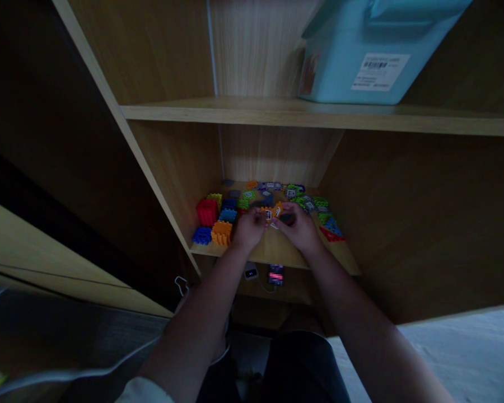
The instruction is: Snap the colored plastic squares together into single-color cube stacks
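Observation:
Both my hands reach into a low wooden shelf compartment. My left hand [248, 227] and my right hand [299, 226] meet over the shelf board [277, 252], fingers pinched on a small orange interlocking block piece [272, 212] held between them. Left of my hands stand assembled block cubes: a red cube [207, 212], an orange cube [222, 232], a blue flat piece [201, 235] and a blue cube [228, 216]. Loose green, blue and purple pieces [308, 202] lie scattered at the back and right.
A light blue plastic box with a barcode label [361, 50] stands on the upper shelf [277, 112]. Under the low shelf hang a small device [251, 273] and a phone with a lit screen [276, 274], with a white cable [180, 285]. Dark panel at left.

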`<state>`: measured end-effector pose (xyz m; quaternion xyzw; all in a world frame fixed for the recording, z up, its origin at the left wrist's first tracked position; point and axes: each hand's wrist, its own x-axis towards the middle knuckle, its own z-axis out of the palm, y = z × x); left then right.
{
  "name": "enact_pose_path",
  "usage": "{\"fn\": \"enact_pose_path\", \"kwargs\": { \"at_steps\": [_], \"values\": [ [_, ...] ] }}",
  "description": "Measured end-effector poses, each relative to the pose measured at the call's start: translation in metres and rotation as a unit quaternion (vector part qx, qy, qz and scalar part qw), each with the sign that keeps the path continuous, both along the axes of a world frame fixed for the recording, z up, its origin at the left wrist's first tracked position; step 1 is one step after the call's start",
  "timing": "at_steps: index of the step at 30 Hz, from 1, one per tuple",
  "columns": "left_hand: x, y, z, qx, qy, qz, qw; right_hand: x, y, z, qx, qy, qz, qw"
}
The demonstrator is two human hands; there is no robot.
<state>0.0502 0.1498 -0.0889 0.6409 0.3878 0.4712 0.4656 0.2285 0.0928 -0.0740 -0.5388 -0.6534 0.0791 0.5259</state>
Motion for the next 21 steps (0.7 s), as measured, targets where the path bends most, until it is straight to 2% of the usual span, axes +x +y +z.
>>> {"fn": "enact_pose_path", "kwargs": {
  "at_steps": [7,13,17,21],
  "values": [
    [-0.002,-0.008,0.007,0.061,0.076,0.001,0.995,-0.002,-0.006,0.004,0.027,0.051,0.025,0.998],
    [-0.002,-0.013,0.014,0.102,0.133,0.002,0.986,0.000,-0.005,0.007,0.028,0.031,0.028,0.999],
    [-0.001,-0.013,0.015,0.116,0.155,-0.006,0.981,-0.012,-0.009,0.024,0.031,0.006,0.020,0.999],
    [-0.001,-0.011,0.019,0.135,0.156,-0.043,0.977,-0.049,-0.016,0.051,0.029,-0.044,0.040,0.998]
  ]
}}
